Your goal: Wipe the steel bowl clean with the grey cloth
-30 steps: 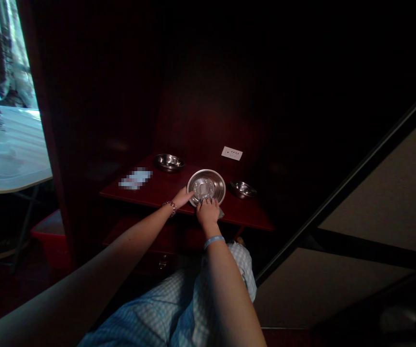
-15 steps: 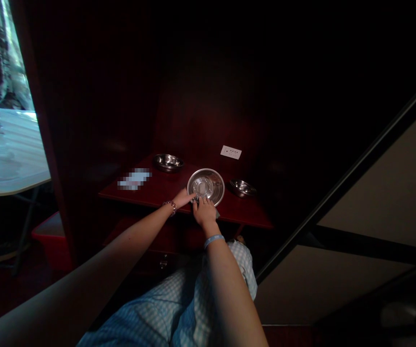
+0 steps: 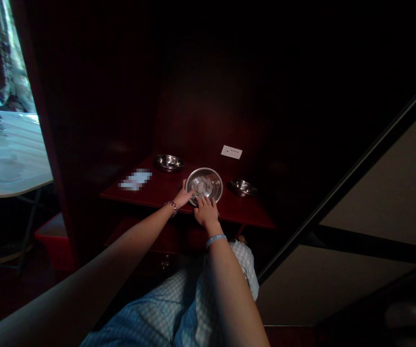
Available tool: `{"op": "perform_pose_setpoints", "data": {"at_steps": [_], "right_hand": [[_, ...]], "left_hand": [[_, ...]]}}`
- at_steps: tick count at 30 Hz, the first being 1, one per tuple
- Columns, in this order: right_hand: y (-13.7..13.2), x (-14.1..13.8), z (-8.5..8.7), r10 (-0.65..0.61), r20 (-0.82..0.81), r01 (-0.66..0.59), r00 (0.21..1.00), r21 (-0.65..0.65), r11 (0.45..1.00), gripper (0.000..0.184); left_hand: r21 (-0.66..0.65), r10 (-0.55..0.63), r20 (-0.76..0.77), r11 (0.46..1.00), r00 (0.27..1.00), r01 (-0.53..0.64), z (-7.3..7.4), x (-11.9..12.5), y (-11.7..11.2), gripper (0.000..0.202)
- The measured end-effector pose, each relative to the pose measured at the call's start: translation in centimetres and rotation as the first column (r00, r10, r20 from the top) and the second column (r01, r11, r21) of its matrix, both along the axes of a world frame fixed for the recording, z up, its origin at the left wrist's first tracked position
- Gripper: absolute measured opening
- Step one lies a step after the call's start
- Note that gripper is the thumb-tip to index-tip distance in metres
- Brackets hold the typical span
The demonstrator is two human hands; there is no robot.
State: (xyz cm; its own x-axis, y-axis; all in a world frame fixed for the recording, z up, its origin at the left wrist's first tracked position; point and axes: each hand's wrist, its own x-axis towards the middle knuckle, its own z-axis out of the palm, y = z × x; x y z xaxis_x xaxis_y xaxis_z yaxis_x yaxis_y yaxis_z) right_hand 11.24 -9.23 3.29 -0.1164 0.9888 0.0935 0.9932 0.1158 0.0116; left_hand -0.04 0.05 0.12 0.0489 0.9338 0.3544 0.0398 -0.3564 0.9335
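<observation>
A large steel bowl [image 3: 208, 180] stands tilted on a dark red wooden shelf [image 3: 157, 190]. My left hand [image 3: 183, 196] grips the bowl's left rim and props it up. My right hand [image 3: 205, 212] is closed and pressed against the bowl's near edge. A bit of pale cloth shows under my right hand's fingers. Two smaller steel bowls rest on the shelf, one at the back left [image 3: 169, 162] and one at the right [image 3: 243, 187].
A white socket plate [image 3: 231, 152] sits on the dark back wall. A pale card [image 3: 135, 179] lies on the shelf's left part. A drawer front [image 3: 150, 246] is below the shelf. A white table [image 3: 8, 159] and a red box [image 3: 54, 236] stand at the left.
The large bowl has shifted slightly left and tilted more upright. My right hand has slid down from the bowl's inside to its near edge. My left hand keeps its grip on the rim.
</observation>
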Motion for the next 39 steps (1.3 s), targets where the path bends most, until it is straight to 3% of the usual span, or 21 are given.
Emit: {"op": "perform_pose_setpoints", "data": {"at_steps": [8,14,22,28,39], "right_hand": [[0.4,0.5,-0.4,-0.143,0.116,0.138,0.983,0.05,0.989,0.056],[0.4,0.2,-0.5,-0.151,0.054,0.15,0.987,0.025,0.988,0.058],[0.0,-0.2,-0.3,-0.164,-0.019,0.164,0.986,0.018,0.986,0.059],[-0.1,-0.5,-0.2,-0.053,-0.057,0.054,0.997,0.01,0.998,0.059],[-0.3,-0.6,0.1,0.136,-0.101,-0.131,0.986,0.049,0.99,0.059]], "left_hand": [[0.036,0.006,0.037,0.999,0.999,-0.008,0.2,-0.2,-0.3,0.045],[0.03,-0.015,-0.027,0.999,1.0,0.016,0.2,-0.3,-0.4,0.048],[0.122,-0.067,-0.081,0.99,0.994,0.077,0.0,0.0,-0.6,0.053],[0.023,-0.028,-0.044,0.999,0.999,0.029,-0.3,0.3,0.2,0.033],[-0.058,0.064,0.107,0.997,0.992,-0.058,-0.7,0.2,1.2,0.038]]}}
